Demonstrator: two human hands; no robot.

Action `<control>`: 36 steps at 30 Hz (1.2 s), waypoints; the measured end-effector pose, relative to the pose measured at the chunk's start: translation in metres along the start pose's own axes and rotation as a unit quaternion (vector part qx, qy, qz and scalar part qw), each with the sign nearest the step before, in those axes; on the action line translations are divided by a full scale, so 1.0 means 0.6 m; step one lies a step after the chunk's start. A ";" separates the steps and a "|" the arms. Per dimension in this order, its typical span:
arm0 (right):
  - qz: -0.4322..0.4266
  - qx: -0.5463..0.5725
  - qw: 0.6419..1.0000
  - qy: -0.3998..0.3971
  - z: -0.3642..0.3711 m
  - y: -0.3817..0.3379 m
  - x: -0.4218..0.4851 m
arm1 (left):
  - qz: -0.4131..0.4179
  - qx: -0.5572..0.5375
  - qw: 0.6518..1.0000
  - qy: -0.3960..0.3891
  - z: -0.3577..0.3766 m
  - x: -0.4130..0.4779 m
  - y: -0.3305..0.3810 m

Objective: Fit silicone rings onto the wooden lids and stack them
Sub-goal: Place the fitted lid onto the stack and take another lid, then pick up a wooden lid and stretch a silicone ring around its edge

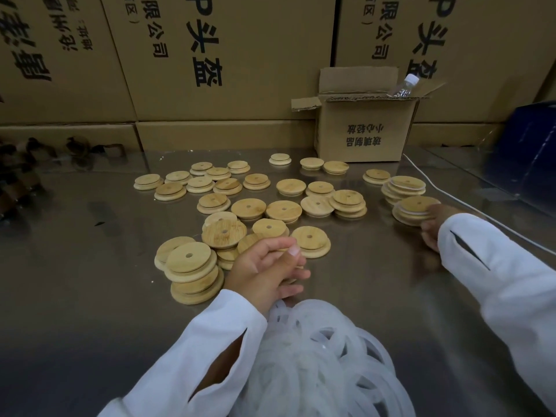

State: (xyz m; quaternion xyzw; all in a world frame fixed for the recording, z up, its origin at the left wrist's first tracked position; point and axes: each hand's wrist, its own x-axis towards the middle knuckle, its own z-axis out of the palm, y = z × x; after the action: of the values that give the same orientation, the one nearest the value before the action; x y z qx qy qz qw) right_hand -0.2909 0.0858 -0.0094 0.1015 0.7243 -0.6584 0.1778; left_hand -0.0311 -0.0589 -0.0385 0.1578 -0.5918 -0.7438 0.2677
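Several round wooden lids [249,208] with centre holes lie scattered over the steel table [90,281]. My left hand [266,267] is in the middle, its fingers curled around a wooden lid that is mostly hidden under them. At the right, my right hand [434,224] grips the side of a ringed lid [416,207] lying on top of a short stack. A second stack of ringed lids [404,188] stands just behind it. A heap of white silicone rings [319,356] fills the near foreground between my sleeves.
A small open cardboard box [361,127] holding a plastic bottle [404,85] stands at the back right. Large cartons [210,70] wall off the far side. A white cable [451,195] runs along the right. Dark blurred objects [18,182] sit at the left edge.
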 end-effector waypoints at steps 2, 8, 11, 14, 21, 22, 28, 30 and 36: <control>0.030 0.011 0.999 0.015 0.002 -0.007 0.012 | 0.006 0.012 1.000 -0.001 0.000 0.001 -0.002; -0.038 -0.051 0.992 0.109 0.033 0.005 -0.020 | 0.009 0.015 1.000 -0.004 -0.001 0.002 -0.003; -0.258 -0.081 0.953 0.139 0.074 0.043 -0.075 | 0.009 0.014 1.000 -0.006 0.001 0.002 -0.002; -0.366 -0.189 0.910 -0.045 0.125 0.072 -0.124 | 0.008 0.014 1.000 -0.009 0.001 0.002 -0.001; -0.385 -0.403 0.812 -0.171 0.169 0.097 -0.145 | 0.019 0.005 1.000 -0.002 -0.003 0.002 0.006; -0.390 -0.417 0.805 -0.160 0.164 0.096 -0.145 | 0.020 0.003 1.000 -0.002 -0.003 0.002 0.006; -0.415 -0.400 0.811 -0.103 0.109 0.093 -0.160 | 0.033 -0.005 0.999 0.017 -0.003 0.004 0.010; -0.479 -0.305 0.816 -0.112 0.091 0.098 -0.181 | 0.028 -0.016 0.999 0.032 -0.002 0.006 0.011; -0.674 -0.287 0.662 -0.161 0.082 0.122 -0.245 | -0.016 -0.005 1.000 -0.012 0.001 -0.003 0.007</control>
State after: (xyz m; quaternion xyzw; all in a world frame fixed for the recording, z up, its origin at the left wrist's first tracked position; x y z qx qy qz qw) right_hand -0.1224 0.0579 -0.0225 -0.5780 0.7076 -0.3642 -0.1803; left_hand -0.0292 -0.0579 -0.0345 0.1572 -0.5889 -0.7527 0.2488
